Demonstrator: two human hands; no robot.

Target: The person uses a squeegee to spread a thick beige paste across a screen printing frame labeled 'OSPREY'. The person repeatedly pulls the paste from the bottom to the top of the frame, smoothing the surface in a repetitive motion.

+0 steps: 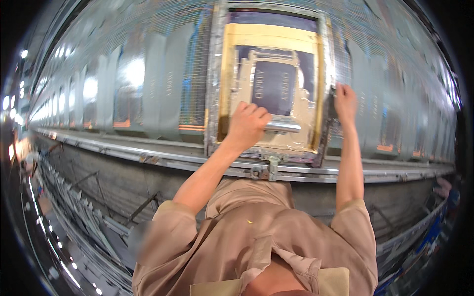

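Note:
A screen printing frame [215,84] with a metal rim lies over the long table in front of me. Its mesh has a dark printing area [273,84] with pale lettering, bordered by beige tape and a yellow strip. Inside the frame's lower part, my left hand [247,124] is wrapped round one end of a squeegee [283,124] with a silvery bar, lying crosswise. At the frame's right edge my right hand [346,101] is closed against the rim; its fingertips are partly hidden.
Grey-green fabric panels [168,79] lie in a row along the table on both sides of the frame. A metal rail [182,162] runs along the near edge, with a clamp [270,169] at the frame. Metal racks [94,212] stand below left. A person's arm shows far left.

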